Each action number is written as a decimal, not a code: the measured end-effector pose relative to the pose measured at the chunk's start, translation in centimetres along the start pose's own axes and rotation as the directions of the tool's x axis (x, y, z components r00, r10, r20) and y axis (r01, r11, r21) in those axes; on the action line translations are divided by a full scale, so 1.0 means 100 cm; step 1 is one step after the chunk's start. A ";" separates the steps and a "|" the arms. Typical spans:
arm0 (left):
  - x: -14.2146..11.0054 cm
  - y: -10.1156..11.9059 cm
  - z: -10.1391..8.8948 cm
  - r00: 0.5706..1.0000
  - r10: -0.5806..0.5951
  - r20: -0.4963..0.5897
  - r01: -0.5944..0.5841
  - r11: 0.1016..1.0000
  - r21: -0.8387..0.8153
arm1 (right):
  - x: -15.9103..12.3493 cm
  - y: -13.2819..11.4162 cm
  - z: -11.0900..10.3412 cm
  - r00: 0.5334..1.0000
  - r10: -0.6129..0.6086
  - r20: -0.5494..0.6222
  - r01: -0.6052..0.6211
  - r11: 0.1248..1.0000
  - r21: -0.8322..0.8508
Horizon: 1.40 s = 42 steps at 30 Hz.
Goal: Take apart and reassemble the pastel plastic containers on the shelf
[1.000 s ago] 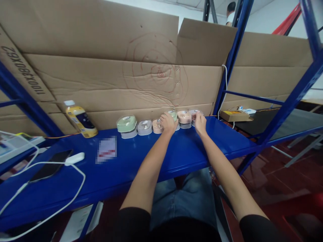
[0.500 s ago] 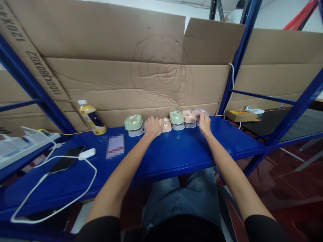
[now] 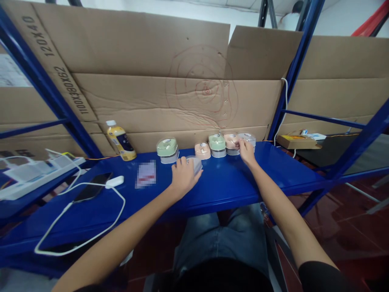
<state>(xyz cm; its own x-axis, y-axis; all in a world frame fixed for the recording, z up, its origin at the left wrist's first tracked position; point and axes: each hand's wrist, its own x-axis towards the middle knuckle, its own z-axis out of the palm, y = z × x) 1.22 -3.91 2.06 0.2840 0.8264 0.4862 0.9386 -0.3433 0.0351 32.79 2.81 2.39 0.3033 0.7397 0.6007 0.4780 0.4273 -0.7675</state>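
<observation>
My left hand point(image 3: 184, 174) is closed around a clear, greyish plastic box point(image 3: 194, 163), held low over the blue shelf in front of the row. Just behind it sits a low peach box point(image 3: 202, 151). To its left is a green-lidded box point(image 3: 167, 148) with a clear grey base. My right hand point(image 3: 246, 152) is curled, its fingertips against the right side of a peach-lidded box point(image 3: 231, 140) and in front of a clear grey box point(image 3: 247, 138). Whether anything is pinched there is hidden. Another green-lidded box point(image 3: 217, 142) stands left of the peach-lidded one.
A yellow drink bottle point(image 3: 121, 140) and a blurred flat packet point(image 3: 146, 174) are on the left. Farther left lie a phone point(image 3: 92, 187), a looping white cable point(image 3: 121, 211) and a power strip point(image 3: 39, 180). Cardboard point(image 3: 136, 97) walls the back; blue posts point(image 3: 291, 69) flank the shelf.
My left hand has drawn the clear box out of the row, toward me. My right hand stays by the right-hand boxes. The camera view has shifted slightly.
</observation>
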 end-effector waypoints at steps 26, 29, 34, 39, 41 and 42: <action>0.038 -0.002 0.045 0.928 0.371 -0.023 -0.258 0.599 -0.758 | -0.039 -0.034 0.027 0.767 -0.163 0.621 0.203 0.979 0.007; 0.036 -0.004 0.045 0.906 0.423 -0.024 -0.322 0.650 -0.688 | -0.028 -0.026 0.013 0.866 -0.034 0.500 0.011 0.999 0.049; 0.034 -0.006 0.048 0.865 0.501 0.014 -0.412 0.727 -0.550 | -0.014 -0.016 -0.001 0.929 0.131 0.346 -0.179 0.977 0.111; 0.034 -0.004 0.044 0.874 0.485 0.027 -0.395 0.742 -0.542 | -0.015 -0.014 0.003 0.925 0.137 0.355 -0.178 0.980 0.085; 0.034 -0.004 0.042 0.879 0.477 0.020 -0.387 0.736 -0.556 | -0.016 -0.013 0.004 0.924 0.139 0.356 -0.175 0.982 0.070; 0.034 -0.004 0.041 0.881 0.473 0.014 -0.384 0.732 -0.563 | -0.016 -0.012 0.005 0.925 0.140 0.353 -0.175 0.982 0.067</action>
<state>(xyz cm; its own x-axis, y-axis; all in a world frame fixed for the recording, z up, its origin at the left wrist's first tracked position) 2.62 0.89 0.13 0.6966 0.5719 0.4331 0.4675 -0.8198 0.3307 31.37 1.36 2.24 0.0562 0.9278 0.3687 0.3613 0.3254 -0.8738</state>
